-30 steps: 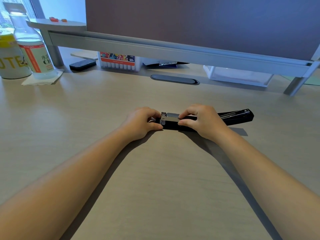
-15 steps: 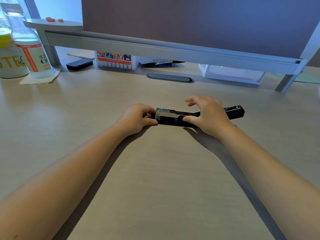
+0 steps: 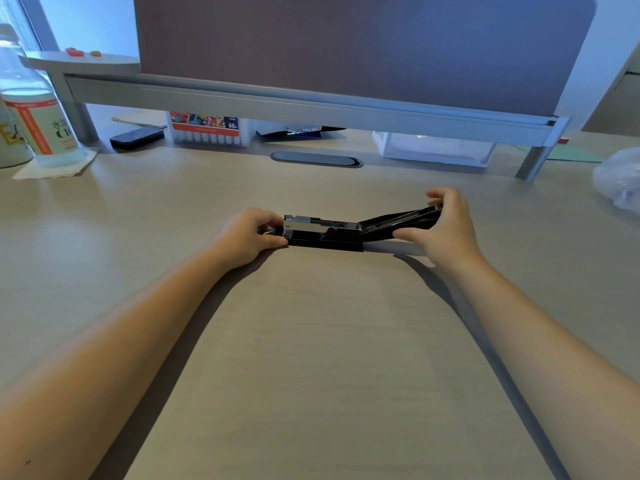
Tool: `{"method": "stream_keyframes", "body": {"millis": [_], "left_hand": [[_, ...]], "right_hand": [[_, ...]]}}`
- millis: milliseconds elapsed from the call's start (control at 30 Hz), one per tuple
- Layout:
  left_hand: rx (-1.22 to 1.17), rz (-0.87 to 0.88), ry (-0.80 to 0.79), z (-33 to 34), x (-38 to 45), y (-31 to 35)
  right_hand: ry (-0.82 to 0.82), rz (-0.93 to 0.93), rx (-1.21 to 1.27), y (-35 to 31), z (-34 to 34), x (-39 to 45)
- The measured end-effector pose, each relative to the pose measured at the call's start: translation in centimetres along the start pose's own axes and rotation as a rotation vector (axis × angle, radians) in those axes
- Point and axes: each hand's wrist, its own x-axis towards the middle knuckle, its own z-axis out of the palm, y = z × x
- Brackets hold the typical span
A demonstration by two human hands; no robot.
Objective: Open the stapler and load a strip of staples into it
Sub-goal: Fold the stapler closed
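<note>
- The stapler (image 3: pixel 325 233) lies lengthwise across the middle of the desk (image 3: pixel 311 358), well in from every edge, parallel to the near edge and so within reach of both arms.
- The left hand (image 3: pixel 247 237) pinches the stapler's left end, thumb on the near side and fingers curled over the far side; judging by the grip, it pins the base down so the body cannot slide or tip.
- The right hand (image 3: pixel 446 226) holds the far tip of the top cover (image 3: pixel 398 220), thumb below and fingers curled over it, with the cover swung out to the right and raised a little off the desk.
- That hold looks meant to keep the hinged cover folded back, leaving the staple channel (image 3: pixel 320 221) exposed.
- I see no strip of staples on the desk or in either hand, so loading is likely not yet done; whether the channel already holds staples cannot be told.
- The base and cover are matte black, long and narrow; the channel is bright, reflective metal with a squared front end.
- The desk top is pale, wood-grained laminate, smooth and flat, which gives the base little grip.
</note>
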Motion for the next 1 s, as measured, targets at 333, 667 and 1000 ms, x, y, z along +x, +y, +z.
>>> {"method": "stream_keyframes", "body": {"millis": [333,667,1000], "left_hand": [[-0.012,-0.007,-0.001,0.0,0.2,-0.3],[-0.049,-0.012,0.000,-0.1,0.4,-0.5],[-0.067,0.004,-0.032,-0.3,0.5,-0.7]], "right_hand": [[0.122,0.157,0.495,-0.9,1.0,0.6],[-0.168,-0.195,0.311,-5.3,3.6,1.6],[-0.392,-0.307,0.061,-6.0,6.9,1.5]]}}
